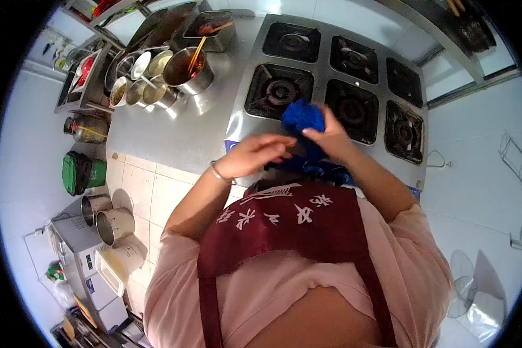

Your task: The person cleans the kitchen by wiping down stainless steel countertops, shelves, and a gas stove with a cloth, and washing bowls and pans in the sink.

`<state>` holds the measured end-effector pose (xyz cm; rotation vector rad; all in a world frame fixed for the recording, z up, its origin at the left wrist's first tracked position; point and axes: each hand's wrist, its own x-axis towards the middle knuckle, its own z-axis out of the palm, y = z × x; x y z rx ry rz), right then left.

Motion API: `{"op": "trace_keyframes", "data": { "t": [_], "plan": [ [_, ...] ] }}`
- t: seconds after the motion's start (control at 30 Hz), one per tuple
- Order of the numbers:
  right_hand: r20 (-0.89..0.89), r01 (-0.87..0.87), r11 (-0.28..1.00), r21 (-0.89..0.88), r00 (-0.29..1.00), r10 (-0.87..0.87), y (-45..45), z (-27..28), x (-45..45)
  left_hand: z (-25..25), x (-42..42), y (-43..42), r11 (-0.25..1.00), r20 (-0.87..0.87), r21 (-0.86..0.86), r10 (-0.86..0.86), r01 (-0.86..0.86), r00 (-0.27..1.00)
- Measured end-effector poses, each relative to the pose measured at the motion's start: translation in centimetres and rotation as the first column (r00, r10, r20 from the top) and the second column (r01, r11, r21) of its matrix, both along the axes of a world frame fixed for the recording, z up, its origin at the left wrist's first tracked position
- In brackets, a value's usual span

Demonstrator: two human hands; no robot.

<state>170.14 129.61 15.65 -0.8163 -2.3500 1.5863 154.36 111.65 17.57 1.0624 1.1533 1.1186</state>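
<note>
A bunched blue cloth (303, 117) is gripped in my right hand (330, 139), with the thumb on the near side. It is over the front edge of the steel stove (240, 113), in front of the burners. Below it is more crumpled blue material (325, 171) at my waist; I cannot tell if it is one piece with the cloth. My left hand (255, 155) is just left of the cloth, palm turned inward and fingers stretched out, holding nothing. Its fingertips are close to the cloth, and contact is unclear.
Left of the stove, a steel counter (174, 130) bears a pot (188, 72) with chopsticks, several bowls and a rectangular pan (214, 39). A gas cylinder (87, 129), a green bin (84, 173) and buckets (115, 226) stand at left. A shelf (435, 29) overhangs the right.
</note>
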Motion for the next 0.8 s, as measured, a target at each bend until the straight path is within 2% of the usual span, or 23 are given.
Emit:
{"op": "trace_keyframes", "data": {
  "t": [0.07, 0.1, 0.13, 0.17, 0.2, 0.23, 0.3, 0.37, 0.43, 0.5, 0.57, 0.63, 0.7, 0.77, 0.8],
  "plan": [
    [-0.092, 0.078, 0.991, 0.109, 0.993, -0.069, 4.9, 0.0, 0.5, 0.3, -1.5, -0.7, 0.955, 0.061, -0.035, 0.296, -0.294, 0.953],
    [-0.046, 0.106, 0.958, 0.267, 0.994, -0.097, 7.4, 1.1, 0.6, -2.0, -2.9, -1.1, 0.885, -0.117, 0.015, 0.465, -0.466, 0.878],
    [0.045, 0.118, 0.924, 0.363, 0.989, -0.144, 10.2, 1.9, 0.5, -3.0, -3.6, -1.6, 0.818, -0.510, 0.200, 0.558, -0.540, 0.655],
    [0.052, 0.122, 0.916, 0.381, 0.987, -0.154, 13.4, 1.7, 0.5, -4.1, -4.4, -2.3, 0.787, -0.677, 0.228, 0.552, -0.574, 0.487],
    [-0.041, 0.131, 0.720, 0.681, 0.989, -0.141, 16.5, 0.7, 0.5, -5.2, -5.0, -3.1, 0.812, -0.831, 0.274, 0.470, -0.515, 0.298],
    [-0.009, 0.130, 0.654, 0.745, 0.983, -0.185, 18.8, -0.1, 0.1, -6.1, -5.3, -3.8, 0.842, -0.924, 0.303, 0.374, -0.446, 0.078],
    [0.168, -0.037, 0.653, 0.757, 0.976, -0.139, 21.1, -0.3, -2.2, -7.0, -4.6, -4.0, 0.834, -0.994, 0.081, 0.108, -0.546, 0.016],
    [0.297, -0.197, 0.687, 0.699, 0.954, -0.029, 20.8, -1.6, -6.0, -8.7, -4.4, -4.0, 0.834, -0.999, 0.019, 0.037, -0.551, 0.021],
    [0.350, -0.315, 0.605, 0.731, 0.935, 0.063, 19.4, -4.5, -9.3, -9.5, -4.2, -3.2, 0.814, -0.994, -0.087, -0.028, -0.574, 0.110],
    [0.375, -0.292, 0.589, 0.753, 0.927, -0.020, 19.0, -6.2, -10.4, -9.6, -4.1, -2.3, 0.804, -0.992, -0.109, -0.048, -0.585, 0.120],
    [0.385, -0.296, 0.632, 0.716, 0.923, -0.004, 20.6, -6.5, -8.9, -9.7, -4.4, -2.2, 0.807, -0.993, -0.113, -0.071, -0.579, 0.095],
    [0.492, -0.440, 0.547, 0.712, 0.868, 0.057, 22.6, -5.9, -6.0, -10.0, -4.5, -2.4, 0.823, -0.994, -0.070, -0.011, -0.564, 0.107],
    [0.533, -0.418, 0.568, 0.709, 0.845, -0.043, 23.8, -4.7, -2.7, -10.2, -4.5, -2.3, 0.819, -0.989, -0.040, 0.050, -0.572, 0.141],
    [0.619, -0.509, 0.514, 0.690, 0.784, -0.054, 26.1, -4.9, 0.9, -10.1, -4.2, -2.3, 0.824, -0.986, -0.036, 0.061, -0.565, 0.153],
    [0.638, -0.494, 0.538, 0.683, 0.762, -0.110, 27.0, -4.8, 2.9, -10.0, -4.1, -2.3, 0.822, -0.986, -0.013, 0.084, -0.570, 0.144]
  ]
}}
